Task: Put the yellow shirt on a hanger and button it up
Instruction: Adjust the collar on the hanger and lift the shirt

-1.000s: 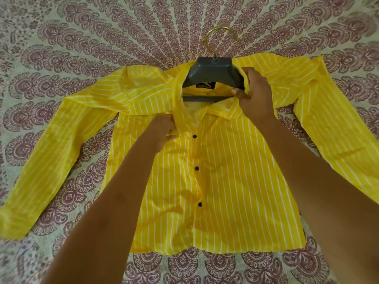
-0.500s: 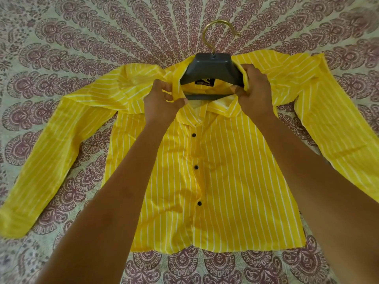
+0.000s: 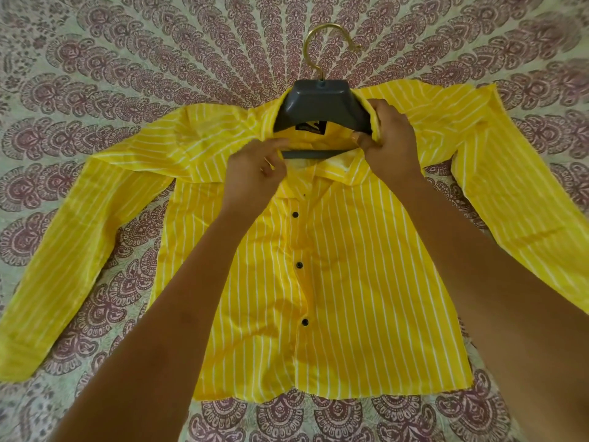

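The yellow shirt (image 3: 366, 282) was laid front-up on a patterned bedspread (image 3: 127, 59). It was threaded onto a grey hanger (image 3: 318, 106), whose brass-coloured hook (image 3: 307, 49) pointed to the far side. Three black buttons (image 3: 299, 265) were seen down the closed front, while the collar (image 3: 334, 169) lay open. The collar's left edge was pinched between the curled fingers and thumb of the left hand (image 3: 251, 177), just beside the hanger's lower bar. The collar's right edge, against the hanger's right shoulder, was gripped by the right hand (image 3: 390, 145). Much of the shirt's left front and part of its right were hidden by the two forearms. The sleeves (image 3: 63, 266) were spread out to left and right across the bedspread.
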Demonstrator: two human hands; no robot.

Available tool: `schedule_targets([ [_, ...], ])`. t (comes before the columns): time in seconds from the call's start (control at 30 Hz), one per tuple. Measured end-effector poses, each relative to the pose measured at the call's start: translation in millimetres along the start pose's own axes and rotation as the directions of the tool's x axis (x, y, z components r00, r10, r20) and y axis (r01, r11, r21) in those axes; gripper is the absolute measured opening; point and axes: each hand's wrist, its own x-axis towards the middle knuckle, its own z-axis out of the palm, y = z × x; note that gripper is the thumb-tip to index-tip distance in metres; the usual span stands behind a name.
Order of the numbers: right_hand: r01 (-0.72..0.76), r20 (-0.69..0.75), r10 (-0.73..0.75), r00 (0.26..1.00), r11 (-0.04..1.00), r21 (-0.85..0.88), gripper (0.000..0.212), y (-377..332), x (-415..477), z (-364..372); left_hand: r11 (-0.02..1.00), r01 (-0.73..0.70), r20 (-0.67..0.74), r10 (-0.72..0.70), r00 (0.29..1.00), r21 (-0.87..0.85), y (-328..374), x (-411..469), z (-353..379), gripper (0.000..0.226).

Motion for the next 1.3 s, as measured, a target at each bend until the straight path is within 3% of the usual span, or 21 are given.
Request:
schedule_targets([
  [0.07, -0.002, 0.015, 0.002, 1.0, 1.0, 0.016, 0.051, 1.6, 1.0, -2.0, 1.0, 0.01, -0.254, -0.009, 0.967, 0.0, 1.6, 6.6, -8.3, 0.024],
  [0.1, 0.004, 0.019, -0.004, 1.0, 1.0, 0.022, 0.055, 2.7, 0.4, -2.5, 1.0, 0.021, -0.302, -0.022, 0.953, -0.007, 0.6, 12.0, -12.6, 0.025],
  [0.13, 0.015, 0.021, -0.015, 1.0, 1.0, 0.012, 0.061, 4.1, -1.1, -2.3, 0.999, 0.041, -0.287, -0.034, 0.957, 0.017, -1.6, 18.0, -16.2, 0.031],
  [0.23, 0.027, 0.043, -0.021, 0.999, 0.99, -0.137, 0.083, 10.0, -8.2, 1.2, 0.95, 0.046, -0.008, -0.046, 0.999, 0.31, -19.1, 37.5, -19.8, 0.058],
  [0.33, 0.01, 0.04, 0.0, 0.999, 0.971, -0.24, 0.088, 12.7, -10.4, -0.1, 0.909, -0.039, 0.121, -0.013, 0.993, 0.415, -24.6, 54.4, -18.0, 0.051],
  [0.47, -0.029, 0.004, 0.031, 1.0, 0.967, -0.252, 0.069, 7.4, -7.1, -11.8, 0.991, 0.01, 0.106, -0.024, 0.994, 0.136, -11.3, 53.1, -26.5, 0.057],
  [0.57, 0.003, -0.055, -0.014, 0.998, 0.98, -0.201, 0.056, -4.8, -9.5, -32.0, 0.999, 0.032, 0.064, -0.031, 0.997, -0.022, 5.8, 42.8, -42.5, 0.049],
  [0.67, 0.052, -0.102, -0.063, 0.993, 0.993, -0.108, 0.062, -37.8, -21.7, -78.2, 0.99, 0.068, 0.038, -0.064, 0.997, -0.12, 45.7, 23.5, -72.8, 0.042],
  [0.77, 0.114, -0.104, -0.119, 0.987, 0.992, -0.052, 0.08, -79.5, -35.4, -127.6, 0.985, 0.07, 0.005, -0.071, 0.997, -0.158, 92.7, 8.8, -110.5, 0.032],
  [0.87, 0.199, -0.134, -0.203, 0.97, 0.979, -0.045, 0.08, -124.6, -58.8, -181.2, 0.988, 0.049, -0.061, -0.058, 0.996, -0.144, 151.2, -12.4, -160.5, 0.032],
  [1.03, 0.327, -0.295, -0.354, 0.888, 0.935, -0.137, 0.067, -188.9, -91.0, -243.9, 0.99, -0.011, -0.207, -0.019, 0.978, -0.141, 229.1, -39.5, -226.0, 0.04],
  [1.2, 0.328, -0.508, -0.34, 0.791, 0.937, -0.116, 0.042, -264.1, -134.6, -298.4, 0.989, -0.104, -0.292, 0.069, 0.954, -0.105, 290.1, -77.0, -285.2, 0.041],
  [1.3, 0.34, -0.566, -0.334, 0.754, 0.935, -0.099, 0.03, -303.8, -168.2, -320.4, 0.983, -0.148, -0.345, 0.102, 0.933, -0.11, 321.2, -107.3, -316.5, 0.026],
])
